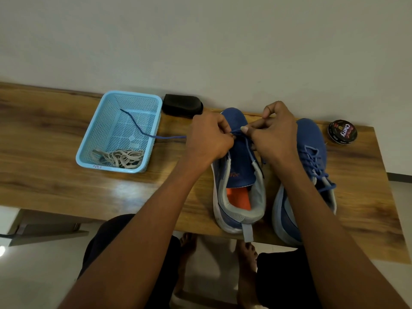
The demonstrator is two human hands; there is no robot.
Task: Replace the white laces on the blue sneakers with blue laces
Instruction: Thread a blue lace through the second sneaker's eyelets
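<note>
Laces [119, 158], the white ones, lie heaped in the near corner of a basket [88, 139] at nine o'clock on the tabletop [44, 134], so the old lacing appears to be out of both sneakers. A blue lace [142, 132] trails from the basket toward three o'clock, over its rim and into the left hand [209, 139]. A black block [181, 105] sits just beside the basket's far corner.

At centre stands the open sneaker [239, 181], toe at twelve o'clock, tongue bare. The left hand's fingers pinch the blue lace at the lower eyelets near the toe; the right hand [274, 137] pinches the same lace, curled fingers clamped on it, thumb out. Only the first crossings seem threaded here, so most of this shoe's lacing is left.

At three o'clock the second sneaker [312, 157] already carries blue laces up its front, and looks done. A polish tin [342, 131] rests beyond it, at the tabletop's far right.
</note>
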